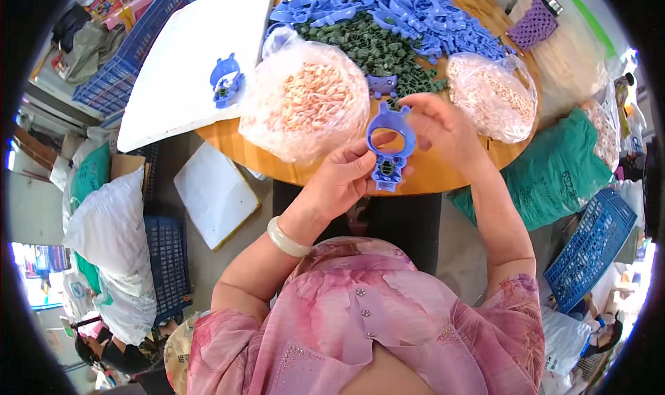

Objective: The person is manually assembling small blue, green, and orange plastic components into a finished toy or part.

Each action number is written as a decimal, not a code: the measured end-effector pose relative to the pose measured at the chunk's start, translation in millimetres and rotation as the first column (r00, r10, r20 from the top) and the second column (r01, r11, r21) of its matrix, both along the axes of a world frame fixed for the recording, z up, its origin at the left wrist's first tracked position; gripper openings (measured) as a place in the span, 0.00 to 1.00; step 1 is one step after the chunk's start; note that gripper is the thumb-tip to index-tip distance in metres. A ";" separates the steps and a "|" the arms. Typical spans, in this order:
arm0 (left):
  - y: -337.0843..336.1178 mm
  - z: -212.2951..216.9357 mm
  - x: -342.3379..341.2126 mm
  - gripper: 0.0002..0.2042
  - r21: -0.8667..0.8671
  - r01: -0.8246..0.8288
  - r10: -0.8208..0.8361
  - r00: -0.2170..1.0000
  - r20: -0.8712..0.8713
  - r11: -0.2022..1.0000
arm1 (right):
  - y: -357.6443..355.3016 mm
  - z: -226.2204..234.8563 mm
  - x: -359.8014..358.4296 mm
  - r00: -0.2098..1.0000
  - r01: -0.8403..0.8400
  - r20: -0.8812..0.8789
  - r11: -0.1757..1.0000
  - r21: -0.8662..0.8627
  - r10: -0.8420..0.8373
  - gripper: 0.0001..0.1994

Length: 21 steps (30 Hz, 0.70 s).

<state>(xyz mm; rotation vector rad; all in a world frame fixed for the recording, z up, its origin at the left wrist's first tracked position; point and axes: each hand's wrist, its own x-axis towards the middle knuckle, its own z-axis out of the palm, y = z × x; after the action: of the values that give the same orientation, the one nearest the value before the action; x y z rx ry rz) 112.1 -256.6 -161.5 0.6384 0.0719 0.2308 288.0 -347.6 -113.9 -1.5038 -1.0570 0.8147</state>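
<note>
As left hand grips, blue plastic, ring-topped

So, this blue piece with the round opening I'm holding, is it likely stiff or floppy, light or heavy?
Probably stiff: the blue piece shows an unbent ring in your left hand. Likely light for its size, since it's a thin frame around a wide opening. Its smooth surface may be somewhat slippery.

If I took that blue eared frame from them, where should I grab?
Probably by the ring's upper-left rim, from the far left: the left hand pinches the blue eared frame lower down, and the right hand is at its right.
</note>
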 end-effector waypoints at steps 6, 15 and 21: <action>10.3 -5.9 14.8 0.22 0.029 -0.014 0.013 0.999 0.045 0.999 | -13.2 -21.4 60.3 0.922 0.255 0.293 0.966 0.033 -0.253 0.08; 15.2 -16.4 18.7 0.23 -0.060 -0.029 0.029 1.000 0.002 0.998 | 10.5 -30.1 67.1 0.740 0.186 0.629 0.971 0.151 -0.240 0.06; 11.5 -19.2 16.1 0.23 -0.039 0.050 -0.049 0.998 0.038 0.998 | 41.7 3.2 38.6 0.918 -0.003 0.393 0.988 0.152 -0.058 0.06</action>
<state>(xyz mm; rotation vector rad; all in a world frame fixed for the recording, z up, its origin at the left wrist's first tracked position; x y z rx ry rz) 128.2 -245.1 -180.7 0.5954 0.0254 0.1929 326.6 -305.9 -110.7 -1.5863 -1.3590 0.4027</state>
